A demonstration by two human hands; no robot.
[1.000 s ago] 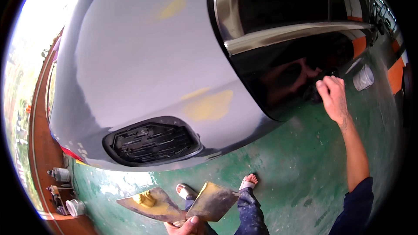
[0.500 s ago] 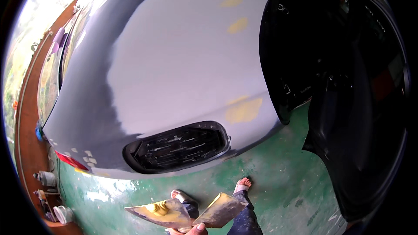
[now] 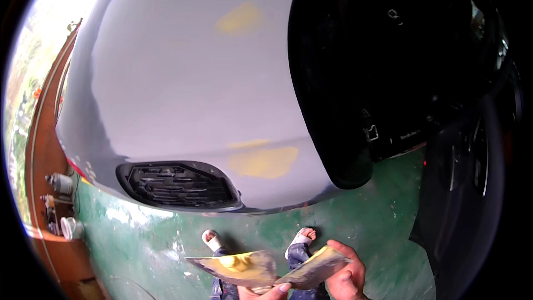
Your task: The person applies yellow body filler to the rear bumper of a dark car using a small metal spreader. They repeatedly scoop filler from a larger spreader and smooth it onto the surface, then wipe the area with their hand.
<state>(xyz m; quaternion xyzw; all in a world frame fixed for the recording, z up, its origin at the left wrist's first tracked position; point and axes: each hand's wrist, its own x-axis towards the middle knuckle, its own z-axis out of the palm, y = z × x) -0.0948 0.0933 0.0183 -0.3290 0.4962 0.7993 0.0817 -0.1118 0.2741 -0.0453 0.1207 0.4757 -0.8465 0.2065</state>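
Observation:
My left hand (image 3: 260, 292) is closed at the lower edge, gripping a broad, flat putty scraper (image 3: 260, 264) smeared with filler. On its blade sits a lump of yellow putty (image 3: 235, 261). A second flat scraper (image 3: 317, 271), stained grey and yellow, slants up to the right from the left thumb. My right hand (image 3: 347, 278) is closed around this one's right end, its fingers partly hidden behind the blade. Ahead stands a car body panel (image 3: 183, 89) in grey primer. Yellow filler patches (image 3: 264, 162) mark it, the nearest one just above its lower edge.
A black grille vent (image 3: 177, 185) is set low in the panel. To the right are the dark door opening (image 3: 355, 78) and an open door (image 3: 461, 205). My sandalled feet stand on the green floor (image 3: 166, 239). Cans and a white bucket (image 3: 71, 228) line the left ledge.
The view has shifted right and closer to the panel, so the vent and patches sit further left. My right hand has come into view and taken hold of the right scraper.

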